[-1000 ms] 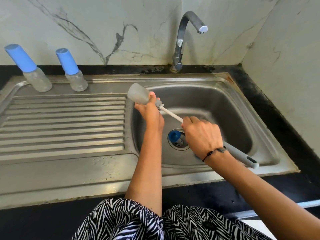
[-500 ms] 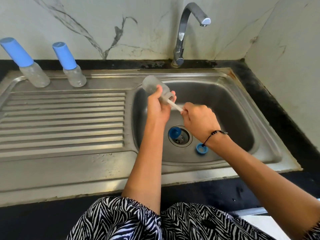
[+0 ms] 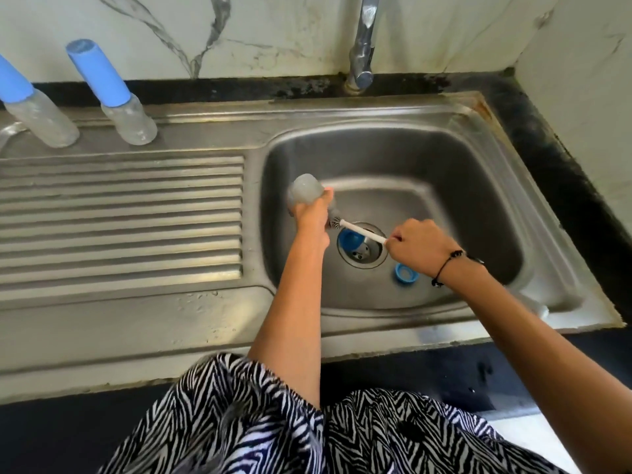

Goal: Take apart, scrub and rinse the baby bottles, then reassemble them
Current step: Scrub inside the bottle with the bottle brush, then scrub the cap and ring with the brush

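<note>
Pulled further out of the bottle [image 3: 305,191] now, brush [image 3: 360,231] with bristles at the mouth. Left hand [image 3: 313,213] wrapped around bottle over the sink [image 3: 478,206]; right hand [image 3: 422,246] clamped on brush handle. Blue cap [image 3: 406,273] on sink floor.

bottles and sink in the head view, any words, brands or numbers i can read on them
None can be read.
Two capped bottles on the drainboard: no print shows.
Bottle body in the left hand: blurred, no markings visible.
Bottle brush, sink, tap: no lettering.
</note>
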Available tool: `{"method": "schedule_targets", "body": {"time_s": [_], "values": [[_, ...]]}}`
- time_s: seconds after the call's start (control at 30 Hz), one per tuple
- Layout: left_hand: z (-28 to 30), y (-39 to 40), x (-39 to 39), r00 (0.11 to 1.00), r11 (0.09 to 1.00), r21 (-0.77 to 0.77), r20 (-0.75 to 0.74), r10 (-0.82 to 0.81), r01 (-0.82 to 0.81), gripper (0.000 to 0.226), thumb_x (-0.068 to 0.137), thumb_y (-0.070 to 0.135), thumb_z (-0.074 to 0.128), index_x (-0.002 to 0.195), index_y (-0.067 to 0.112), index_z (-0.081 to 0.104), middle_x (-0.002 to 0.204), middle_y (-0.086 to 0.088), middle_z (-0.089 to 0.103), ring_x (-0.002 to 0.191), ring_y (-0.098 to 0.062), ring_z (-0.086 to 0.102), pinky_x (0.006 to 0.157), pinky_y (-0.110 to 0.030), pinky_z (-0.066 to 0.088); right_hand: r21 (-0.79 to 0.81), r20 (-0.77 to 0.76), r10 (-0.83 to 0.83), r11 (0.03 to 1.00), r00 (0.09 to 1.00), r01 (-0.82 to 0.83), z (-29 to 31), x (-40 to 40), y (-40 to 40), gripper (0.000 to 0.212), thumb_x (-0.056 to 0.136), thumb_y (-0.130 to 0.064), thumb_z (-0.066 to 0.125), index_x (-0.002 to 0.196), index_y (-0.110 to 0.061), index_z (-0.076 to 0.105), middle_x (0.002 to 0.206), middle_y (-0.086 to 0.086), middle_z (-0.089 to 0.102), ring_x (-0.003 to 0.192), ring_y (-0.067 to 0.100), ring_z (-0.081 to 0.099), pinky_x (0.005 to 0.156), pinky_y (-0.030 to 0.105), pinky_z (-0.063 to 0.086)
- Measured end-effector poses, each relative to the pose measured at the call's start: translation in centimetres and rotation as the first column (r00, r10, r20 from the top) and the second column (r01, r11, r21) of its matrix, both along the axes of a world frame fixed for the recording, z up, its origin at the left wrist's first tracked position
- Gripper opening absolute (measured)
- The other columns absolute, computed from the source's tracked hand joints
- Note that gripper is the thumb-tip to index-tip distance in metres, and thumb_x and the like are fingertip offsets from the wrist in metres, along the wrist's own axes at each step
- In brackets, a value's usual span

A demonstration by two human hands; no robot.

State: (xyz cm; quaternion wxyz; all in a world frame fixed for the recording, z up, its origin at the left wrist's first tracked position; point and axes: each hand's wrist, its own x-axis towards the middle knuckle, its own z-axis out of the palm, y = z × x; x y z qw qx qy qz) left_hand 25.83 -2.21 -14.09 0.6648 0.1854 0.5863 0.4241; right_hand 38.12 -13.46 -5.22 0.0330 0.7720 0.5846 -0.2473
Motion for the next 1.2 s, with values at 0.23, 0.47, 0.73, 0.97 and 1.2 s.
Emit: {"method": "schedule_targets", "body": {"time_s": [0.23,0.47,0.73,0.97,1.2], "values": [[-2.5,1.9,-0.9,0.93,0.991,-0.114,-0.352,-0.106,0.07,0.065,0.081,0.022,0.072,0.132,0.003,0.038,0.12,-0.008,0.054,0.108,-0.026,0.059,0.093,-0.039,0.051,-0.054,0.199,0.01,0.999,0.98,0.001,1.4,0.1,-0.4,0.02,0.09,-0.025,0.046,0.095,-0.012,0.061,0.084,0.007,0.054,0.078,0.027,0.051,0.068,0.03,0.04],[-3.7,0.4,-1.3,0.356,0.818,-0.397,-0.757,-0.548,0.415,0.075,0.085,0.045,0.06,0.143,0.006,0.035,0.146,-0.015,0.034,0.132,-0.031,0.034,0.104,-0.036,0.036,-0.067,0.206,-0.053,0.995,0.977,0.068,-1.0,1.1,0.8,0.024,0.09,-0.019,0.046,0.104,-0.008,0.062,0.078,0.006,0.053,0.079,0.029,0.054,0.067,0.031,0.04],[-3.9,-1.4,0.3,0.218,0.781,-0.449,-0.788,-0.575,0.434,0.069,0.089,0.038,0.056,0.141,0.002,0.027,0.144,-0.015,0.03,0.13,-0.031,0.031,0.104,-0.037,0.032,-0.04,0.182,-0.096,0.994,0.979,0.105,-2.2,1.7,0.5,0.017,0.088,-0.015,0.045,0.095,-0.008,0.059,0.073,0.006,0.047,0.071,0.027,0.05,0.064,0.031,0.04],[-1.6,-2.7,3.5,0.021,0.734,-0.151,-0.975,-0.219,0.662,0.041,0.088,0.016,0.055,0.127,0.007,0.047,0.131,-0.015,0.044,0.123,-0.03,0.037,0.099,-0.035,0.034,-0.022,0.227,-0.175,0.983,0.958,0.185,-1.4,4.2,-0.2,0.025,0.089,-0.013,0.045,0.106,-0.004,0.06,0.083,0.009,0.049,0.078,0.03,0.052,0.068,0.032,0.043],[-2.8,-6.3,10.1,-0.164,0.197,-0.273,-0.883,-0.44,0.942,0.043,0.093,0.016,0.051,0.134,0.004,0.043,0.133,-0.02,0.045,0.124,-0.035,0.044,0.099,-0.04,0.039,-0.068,0.293,-0.169,0.978,0.941,0.197,-1.2,5.5,-1.2,0.029,0.093,-0.013,0.043,0.116,-0.008,0.058,0.108,0.014,0.06,0.098,0.033,0.06,0.069,0.033,0.04]]}}
